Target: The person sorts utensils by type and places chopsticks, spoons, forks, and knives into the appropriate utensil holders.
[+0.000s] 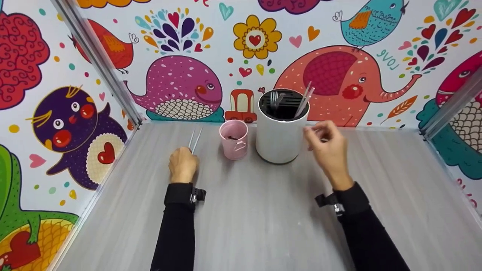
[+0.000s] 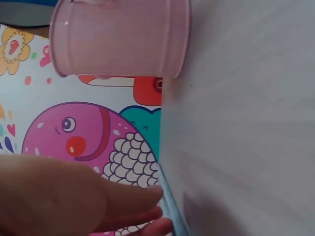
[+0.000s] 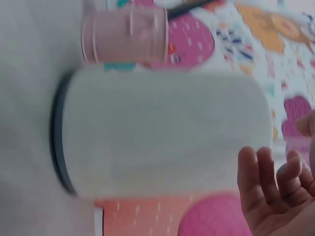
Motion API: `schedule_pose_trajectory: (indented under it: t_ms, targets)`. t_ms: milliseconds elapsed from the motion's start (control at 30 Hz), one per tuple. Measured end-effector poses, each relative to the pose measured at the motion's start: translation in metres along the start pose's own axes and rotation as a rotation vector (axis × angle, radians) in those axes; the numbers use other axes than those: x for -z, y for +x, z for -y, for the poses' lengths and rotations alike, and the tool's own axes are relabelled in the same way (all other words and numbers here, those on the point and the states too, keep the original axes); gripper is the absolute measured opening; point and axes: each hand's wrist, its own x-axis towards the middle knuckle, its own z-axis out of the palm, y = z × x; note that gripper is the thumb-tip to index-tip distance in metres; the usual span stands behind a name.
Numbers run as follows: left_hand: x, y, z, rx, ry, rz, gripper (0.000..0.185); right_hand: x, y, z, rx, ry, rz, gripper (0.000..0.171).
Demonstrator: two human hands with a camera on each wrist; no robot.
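My left hand (image 1: 183, 160) rests on the table and grips two thin silver sticks (image 1: 194, 140) that point away toward the back wall. In the left wrist view its fingers (image 2: 123, 206) lie along one stick (image 2: 170, 206). A small pink cup (image 1: 234, 139) stands just right of the sticks, also seen as the pink cup (image 2: 118, 39). Beside it stands a tall white cutlery holder (image 1: 280, 133) with a fork and more sticks in its black slotted top. My right hand (image 1: 322, 135) hovers right of the holder, blurred, fingers loosely curled and empty; the right hand (image 3: 278, 191) shows an open palm beside the white holder (image 3: 162, 132).
The grey table (image 1: 263, 218) is boxed in by colourful cartoon-printed walls at the back and both sides, with metal corner posts (image 1: 98, 60). Both forearms wear black sleeves with wrist straps.
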Motion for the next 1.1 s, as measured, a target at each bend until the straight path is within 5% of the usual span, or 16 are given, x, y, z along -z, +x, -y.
schedule_pose_trajectory:
  t_ms: [167, 433, 800, 1100]
  targets:
    - [-0.004, -0.001, 0.002, -0.008, 0.035, -0.021, 0.020, 0.005, 0.011, -0.024, -0.078, -0.021, 0.045, 0.052]
    - [-0.009, 0.001, 0.003, -0.012, 0.044, -0.011, 0.019, -0.013, 0.010, -0.058, -0.198, -0.112, 0.294, 0.114]
    - [-0.012, 0.004, 0.004, -0.031, 0.036, -0.042, 0.013, -0.024, 0.004, -0.069, -0.279, -0.160, 0.422, 0.120]
    - [-0.014, 0.004, 0.000, -0.069, 0.091, 0.054, 0.019, -0.023, 0.003, -0.071, -0.288, -0.152, 0.446, 0.117]
